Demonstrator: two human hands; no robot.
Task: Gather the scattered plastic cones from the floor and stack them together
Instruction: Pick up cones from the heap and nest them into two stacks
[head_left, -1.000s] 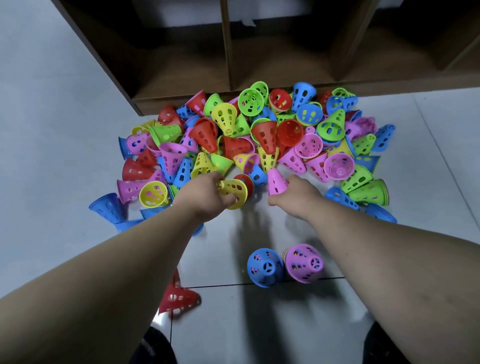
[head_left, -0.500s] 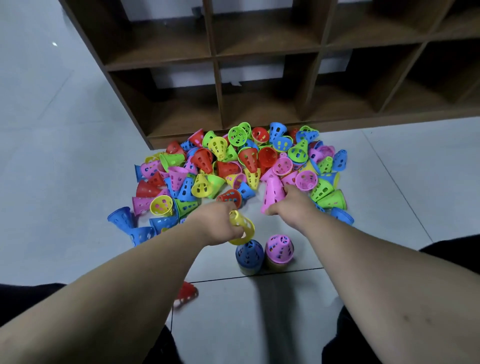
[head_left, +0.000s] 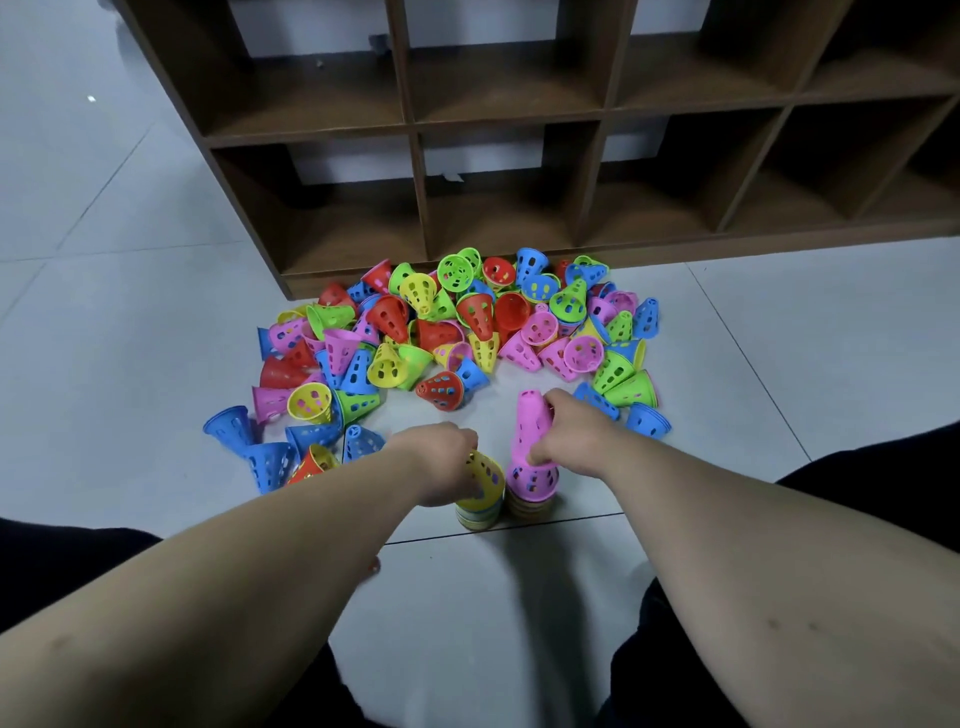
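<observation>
Probably light and stiff, best gripped by the wall: left hand (head_left: 445, 461) clasps yellow cone (head_left: 484, 475), right hand (head_left: 571, 437) pinches pink cone (head_left: 530, 420), pile (head_left: 475, 312) at twelve o'clock.

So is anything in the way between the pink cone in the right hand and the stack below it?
Nothing visible. The right hand holds the pink cone just over the right stack, with nothing lying between them. The left hand, with its yellow cone, is at the neighbouring left stack, beside, not between.

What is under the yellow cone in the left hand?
A short stack of nested cones; only their rims show below the yellow cone. The left hand covers one side, so their number is unclear.
</observation>
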